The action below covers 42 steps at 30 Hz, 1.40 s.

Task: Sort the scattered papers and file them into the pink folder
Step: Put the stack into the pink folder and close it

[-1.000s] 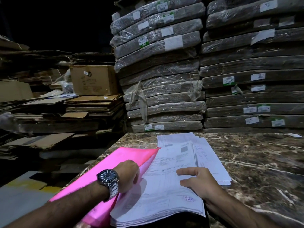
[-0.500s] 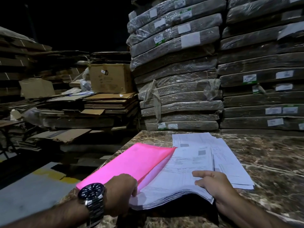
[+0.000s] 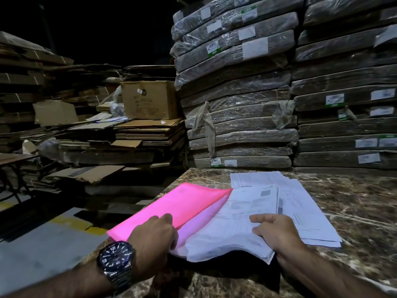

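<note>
A pink folder (image 3: 171,207) lies open at the left edge of a brown marble table (image 3: 354,211), its cover lifted. A thick stack of printed papers (image 3: 234,222) sits in the folder, its near edge raised off the table. My left hand (image 3: 153,239), with a wristwatch, grips the near edge of the pink cover. On the stack's right side, my right hand (image 3: 277,231) holds the papers, fingers spread on top and the thumb hidden beneath. More loose sheets (image 3: 300,203) lie on the table to the right of and behind the stack.
Tall stacks of plastic-wrapped flat bundles (image 3: 236,104) rise right behind the table. Piles of flattened cardboard (image 3: 137,134) and a cardboard box (image 3: 150,100) stand at the left. The floor (image 3: 43,244) with a yellow line drops off past the table's left edge.
The near edge of the paper stack has lifted off the table with my right hand. My left hand has slid toward me along the pink cover. The view has shifted left.
</note>
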{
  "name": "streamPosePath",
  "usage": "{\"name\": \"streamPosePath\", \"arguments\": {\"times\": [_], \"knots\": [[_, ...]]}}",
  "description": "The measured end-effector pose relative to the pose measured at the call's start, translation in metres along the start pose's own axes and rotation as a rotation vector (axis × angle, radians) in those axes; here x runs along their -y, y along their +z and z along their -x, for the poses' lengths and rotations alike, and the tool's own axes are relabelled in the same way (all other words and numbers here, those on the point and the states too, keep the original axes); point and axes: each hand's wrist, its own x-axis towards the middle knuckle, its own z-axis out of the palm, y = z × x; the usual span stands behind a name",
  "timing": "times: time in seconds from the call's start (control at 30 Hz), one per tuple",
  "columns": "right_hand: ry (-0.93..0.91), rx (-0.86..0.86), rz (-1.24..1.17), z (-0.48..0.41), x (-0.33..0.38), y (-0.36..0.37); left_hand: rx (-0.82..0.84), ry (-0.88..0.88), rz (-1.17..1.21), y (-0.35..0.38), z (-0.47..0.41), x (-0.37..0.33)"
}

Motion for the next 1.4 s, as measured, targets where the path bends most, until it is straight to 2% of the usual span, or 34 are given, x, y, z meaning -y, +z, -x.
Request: {"name": "streamPosePath", "arguments": {"times": [0.13, 0.23, 0.53, 0.67, 0.77, 0.87, 0.93, 1.23, 1.4], "knots": [[-0.015, -0.008, -0.016, 0.000, 0.001, 0.001, 0.145, -0.043, -0.150, 0.005, 0.000, -0.008], [-0.002, -0.016, -0.042, -0.001, -0.006, 0.004, 0.167, -0.077, -0.138, 0.004, 0.002, -0.010], [-0.053, -0.068, -0.041, 0.004, -0.004, 0.028, 0.136, -0.031, -0.140, 0.011, 0.007, -0.016], [-0.100, -0.045, 0.040, 0.011, -0.006, 0.051, 0.042, 0.068, -0.063, 0.005, 0.006, -0.014], [-0.121, 0.007, 0.069, 0.013, -0.006, 0.062, 0.043, 0.002, 0.001, 0.015, 0.004, -0.016], [-0.110, 0.028, 0.062, 0.013, -0.005, 0.064, -0.023, -0.057, 0.055, 0.023, -0.001, -0.014], [-0.110, 0.032, 0.064, 0.012, -0.006, 0.063, 0.007, -0.085, 0.113, 0.022, -0.007, -0.012], [-0.057, 0.079, -0.017, 0.010, -0.007, 0.061, 0.124, -0.091, -0.032, 0.027, -0.051, -0.021], [-0.067, 0.101, 0.001, 0.010, -0.007, 0.067, 0.051, -0.055, -0.057, 0.028, -0.053, -0.014]]}}
